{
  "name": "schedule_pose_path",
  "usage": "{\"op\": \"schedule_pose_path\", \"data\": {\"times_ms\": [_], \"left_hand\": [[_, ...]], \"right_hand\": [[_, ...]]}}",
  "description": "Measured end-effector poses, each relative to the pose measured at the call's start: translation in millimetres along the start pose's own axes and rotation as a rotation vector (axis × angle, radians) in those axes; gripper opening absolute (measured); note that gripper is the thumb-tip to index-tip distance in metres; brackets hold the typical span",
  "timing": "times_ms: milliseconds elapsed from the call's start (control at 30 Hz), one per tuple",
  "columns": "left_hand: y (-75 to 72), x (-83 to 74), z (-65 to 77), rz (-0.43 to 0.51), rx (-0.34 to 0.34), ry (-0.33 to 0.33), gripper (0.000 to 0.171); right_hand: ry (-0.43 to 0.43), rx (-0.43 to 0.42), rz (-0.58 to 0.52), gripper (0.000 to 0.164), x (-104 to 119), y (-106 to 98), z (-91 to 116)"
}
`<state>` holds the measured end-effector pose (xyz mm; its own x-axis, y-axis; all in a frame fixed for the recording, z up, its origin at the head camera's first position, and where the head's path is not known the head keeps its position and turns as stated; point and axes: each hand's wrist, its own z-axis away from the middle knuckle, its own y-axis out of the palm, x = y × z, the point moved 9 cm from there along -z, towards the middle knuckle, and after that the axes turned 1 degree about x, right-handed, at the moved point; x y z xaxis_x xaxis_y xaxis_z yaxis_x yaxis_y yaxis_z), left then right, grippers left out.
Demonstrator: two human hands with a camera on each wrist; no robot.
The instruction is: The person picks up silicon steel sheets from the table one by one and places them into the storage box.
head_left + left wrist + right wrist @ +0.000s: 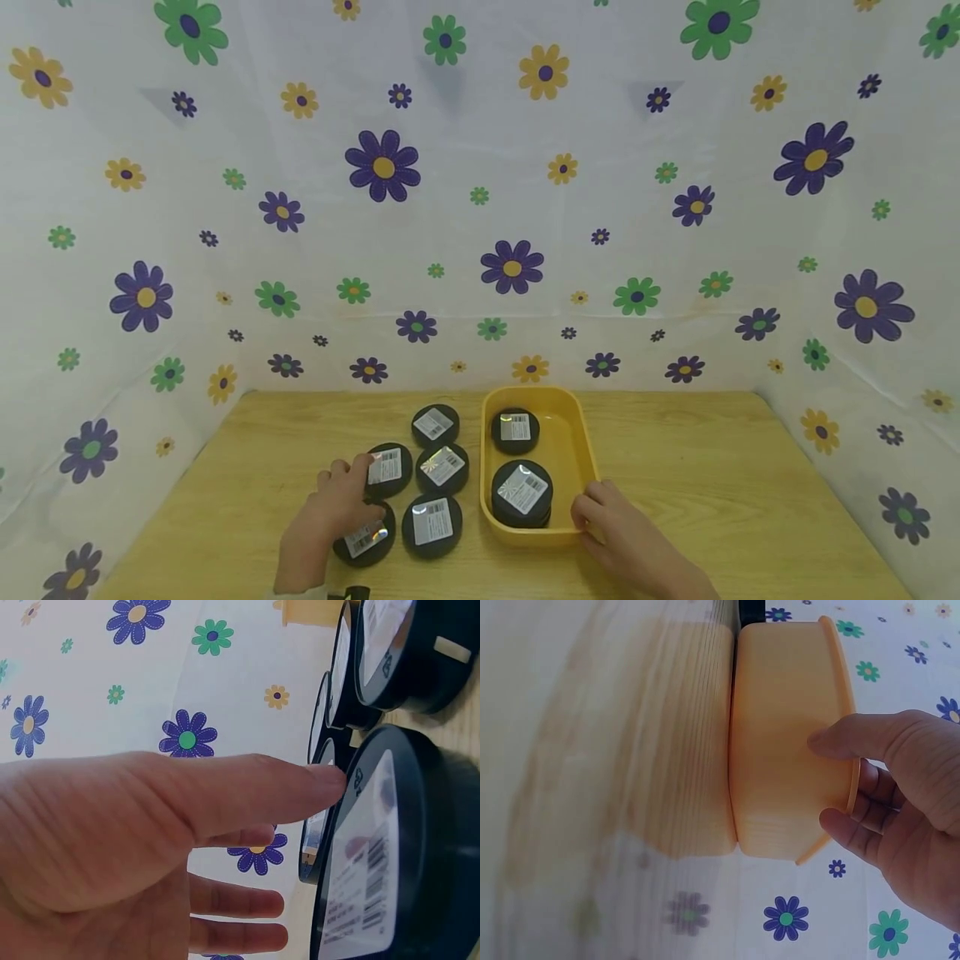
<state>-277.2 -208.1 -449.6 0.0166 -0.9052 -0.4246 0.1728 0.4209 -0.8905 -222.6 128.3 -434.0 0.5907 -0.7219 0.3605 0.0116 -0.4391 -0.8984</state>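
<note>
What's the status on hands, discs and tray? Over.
Left hand over the leftmost black discs, none lifted. Right hand gripping yellow tray at near right corner. Five discs on table, others in tray. No obstruction seen.

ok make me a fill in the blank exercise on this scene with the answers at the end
1. The right hand holds the tray by its rim, while the left hand is over black discs on the tray's ____ side.
2. Outside the tray, exactly ____ of these discs lie on the table.
3. The white cloth behind the table is printed with colourful ____.

Missing words: left; five; flowers
</note>
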Motion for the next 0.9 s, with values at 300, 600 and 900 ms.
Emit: {"op": "schedule_pose_path", "data": {"times_ms": [300,600,900], "left_hand": [[5.2,-2.2,0.4,0.018,0.008,0.016,0.084],[13.4,-0.6,-0.2,0.004,0.049,-0.009,0.085],[15.4,-6.6,2.6,-0.006,0.07,-0.007,0.086]], "right_hand": [[-0.024,-0.04,-0.001,0.033,3,-1,1],[-0.033,-0.051,0.01,0.035,3,-1,3],[-0.018,-0.037,0.004,0.034,2,1,3]]}}
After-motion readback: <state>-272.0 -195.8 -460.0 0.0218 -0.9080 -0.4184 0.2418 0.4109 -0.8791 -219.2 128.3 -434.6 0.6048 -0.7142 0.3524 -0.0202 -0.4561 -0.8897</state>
